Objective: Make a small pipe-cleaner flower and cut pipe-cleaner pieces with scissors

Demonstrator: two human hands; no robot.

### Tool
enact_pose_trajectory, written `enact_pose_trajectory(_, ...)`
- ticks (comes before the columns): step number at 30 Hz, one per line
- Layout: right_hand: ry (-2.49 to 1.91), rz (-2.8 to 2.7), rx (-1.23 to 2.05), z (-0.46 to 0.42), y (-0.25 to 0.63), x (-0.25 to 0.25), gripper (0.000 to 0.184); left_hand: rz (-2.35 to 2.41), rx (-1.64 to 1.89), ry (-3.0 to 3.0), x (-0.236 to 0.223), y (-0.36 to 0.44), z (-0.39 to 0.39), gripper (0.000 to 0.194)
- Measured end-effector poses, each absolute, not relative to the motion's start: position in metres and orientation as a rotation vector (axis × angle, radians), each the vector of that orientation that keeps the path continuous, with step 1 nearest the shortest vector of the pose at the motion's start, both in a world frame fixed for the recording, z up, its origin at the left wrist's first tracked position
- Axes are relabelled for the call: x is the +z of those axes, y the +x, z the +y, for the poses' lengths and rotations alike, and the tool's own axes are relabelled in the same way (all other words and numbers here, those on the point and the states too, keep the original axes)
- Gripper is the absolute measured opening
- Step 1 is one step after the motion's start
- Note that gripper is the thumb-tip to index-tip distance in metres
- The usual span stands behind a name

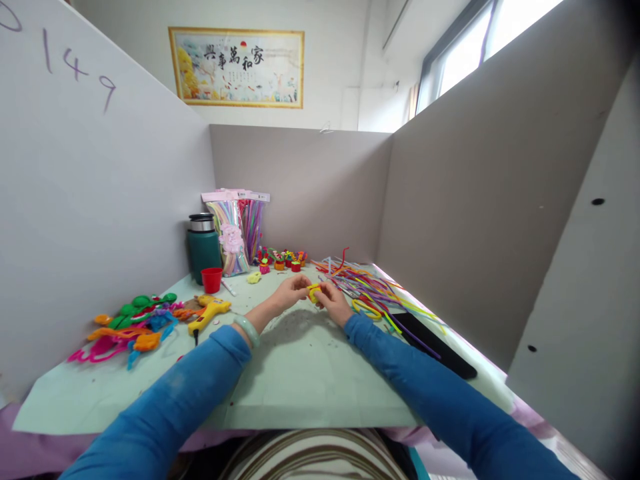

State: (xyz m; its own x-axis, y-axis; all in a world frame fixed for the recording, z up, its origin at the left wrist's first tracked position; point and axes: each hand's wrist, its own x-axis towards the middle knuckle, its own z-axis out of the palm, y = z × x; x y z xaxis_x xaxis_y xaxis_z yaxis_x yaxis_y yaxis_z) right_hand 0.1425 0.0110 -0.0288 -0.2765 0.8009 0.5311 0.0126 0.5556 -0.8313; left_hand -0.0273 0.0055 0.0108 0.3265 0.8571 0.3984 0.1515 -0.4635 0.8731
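Observation:
Over the middle of the table, my two hands meet at a small coiled yellow pipe cleaner (314,292). My right hand (334,301) pinches it from the right side. My left hand (294,291) has its fingertips closed on its left edge, with a jade-like bangle around the wrist. The coil looks rounded, though the fingers cover part of it. Just right of my right hand lie a bent yellow pipe cleaner (367,309) and a spread pile of coloured pipe cleaners (373,283).
At left are a yellow glue gun (210,315), a heap of colourful pipe-cleaner pieces (135,327), a red cup (211,280) and a green bottle (204,250). Packaged pipe cleaners (233,233) and small finished figures (287,260) stand behind. A black flat board (435,347) lies right. Grey partitions enclose the table.

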Motion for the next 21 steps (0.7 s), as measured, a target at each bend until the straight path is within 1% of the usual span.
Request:
enact_pose_trajectory(9,-0.686,-1.473,1.065,0.0150,0.1366,-0.0270,0.039,1.144,1.310,2.207,0.0101,-0.0201,0.0024,0.006)
enact_pose_trajectory(14,-0.716,-1.366,1.158,0.0167,0.1372,-0.0278,0.042,1.168,1.301,2.346,0.0063,-0.0168,0.0005,0.013)
enact_pose_trajectory(18,-0.730,-1.368,1.214,0.0121,0.1344,-0.0272,0.036,1.210,1.264,2.196,0.0052,-0.0179,0.0046,0.019)
enact_pose_trajectory(21,-0.747,-1.365,1.266,0.0092,0.1320,-0.0257,0.031,1.217,1.278,2.108,0.0056,-0.0207,0.0084,0.015)
